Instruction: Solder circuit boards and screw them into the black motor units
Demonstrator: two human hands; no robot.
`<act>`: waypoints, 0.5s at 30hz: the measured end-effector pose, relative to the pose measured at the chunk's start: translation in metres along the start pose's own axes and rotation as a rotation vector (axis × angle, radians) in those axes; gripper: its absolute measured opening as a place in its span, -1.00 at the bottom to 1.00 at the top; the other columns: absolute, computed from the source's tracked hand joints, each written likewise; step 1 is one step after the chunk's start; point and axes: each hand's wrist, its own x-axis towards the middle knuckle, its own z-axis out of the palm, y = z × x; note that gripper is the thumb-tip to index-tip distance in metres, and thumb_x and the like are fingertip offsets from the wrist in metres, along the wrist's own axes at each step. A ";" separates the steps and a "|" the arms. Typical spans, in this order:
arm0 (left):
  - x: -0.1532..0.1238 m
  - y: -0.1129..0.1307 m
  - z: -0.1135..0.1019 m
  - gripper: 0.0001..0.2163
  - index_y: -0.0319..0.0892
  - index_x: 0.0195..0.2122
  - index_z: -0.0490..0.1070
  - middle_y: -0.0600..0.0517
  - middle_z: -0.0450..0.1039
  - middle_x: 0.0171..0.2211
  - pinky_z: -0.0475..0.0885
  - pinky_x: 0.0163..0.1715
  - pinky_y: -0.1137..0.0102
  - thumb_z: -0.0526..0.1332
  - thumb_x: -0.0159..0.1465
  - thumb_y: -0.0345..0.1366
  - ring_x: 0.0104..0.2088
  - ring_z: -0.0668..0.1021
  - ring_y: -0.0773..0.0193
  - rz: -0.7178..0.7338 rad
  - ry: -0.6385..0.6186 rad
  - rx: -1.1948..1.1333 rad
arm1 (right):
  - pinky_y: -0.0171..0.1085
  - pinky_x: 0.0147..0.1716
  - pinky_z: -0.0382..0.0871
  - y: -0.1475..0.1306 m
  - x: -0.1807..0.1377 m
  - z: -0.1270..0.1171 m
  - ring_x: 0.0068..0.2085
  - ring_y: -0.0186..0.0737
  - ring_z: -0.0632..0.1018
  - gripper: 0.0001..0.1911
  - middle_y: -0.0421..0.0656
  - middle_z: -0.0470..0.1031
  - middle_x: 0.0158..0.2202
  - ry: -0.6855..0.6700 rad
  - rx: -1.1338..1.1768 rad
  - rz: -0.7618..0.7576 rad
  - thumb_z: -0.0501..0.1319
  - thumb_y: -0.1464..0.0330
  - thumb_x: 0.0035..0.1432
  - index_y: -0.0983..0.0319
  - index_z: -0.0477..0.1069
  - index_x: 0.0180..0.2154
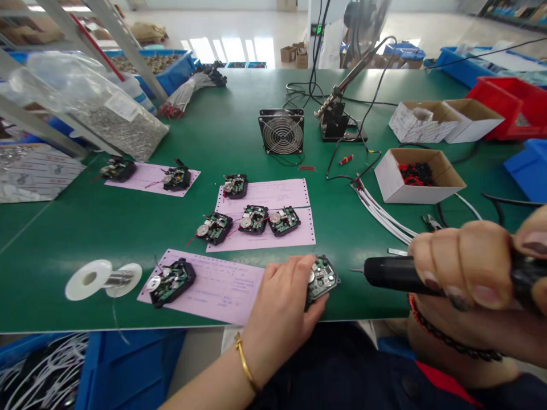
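My left hand (285,296) is closed around a small circuit-board assembly (323,277) in a dark housing, close to the bench's front edge. Its fingers cover the assembly's left side. In my right hand (470,265) is a black electric screwdriver (391,273), held level, its thin bit (357,270) pointing left at the assembly and apart from it. A similar assembly (172,282) with a round silver disc lies on a pink printed sheet (217,285) to the left. Behind it, several more such assemblies (253,220) rest on other pink sheets (273,239).
A solder spool (119,279) lies at the left front. Further back stand a small fan (282,132) and a black stand (342,125) with cables. On the right are white wires (380,213), pliers (431,222) and a carton of red and black parts (416,191).
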 end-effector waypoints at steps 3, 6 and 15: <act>-0.020 -0.007 0.008 -0.56 -0.12 0.12 0.27 -0.09 0.51 0.03 0.35 -0.02 0.15 0.36 0.26 -0.40 -0.01 0.54 0.02 -0.030 0.048 -0.084 | -0.27 -0.58 0.26 0.010 -0.005 0.020 -0.65 -0.40 0.31 -0.82 -0.34 0.32 -0.64 -0.113 0.059 0.042 0.35 0.35 0.18 0.14 0.33 -0.27; -0.025 -0.009 0.016 -0.58 -0.08 0.11 0.30 -0.09 0.51 0.06 0.35 0.01 0.14 0.37 0.27 -0.39 0.03 0.54 0.02 -0.029 0.064 -0.133 | -0.26 -0.56 0.27 0.020 -0.008 0.029 -0.64 -0.38 0.33 -0.82 -0.36 0.33 -0.62 -0.198 0.061 0.074 0.31 0.37 0.19 0.12 0.31 -0.24; -0.023 -0.012 0.022 -0.59 -0.08 0.17 0.34 -0.11 0.53 0.08 0.36 0.00 0.18 0.36 0.32 -0.26 0.03 0.57 0.06 0.068 0.112 -0.155 | -0.28 -0.60 0.22 0.032 -0.005 0.036 -0.68 -0.40 0.27 -0.78 -0.39 0.27 -0.65 -0.155 -0.018 0.052 0.34 0.38 0.13 0.12 0.28 -0.27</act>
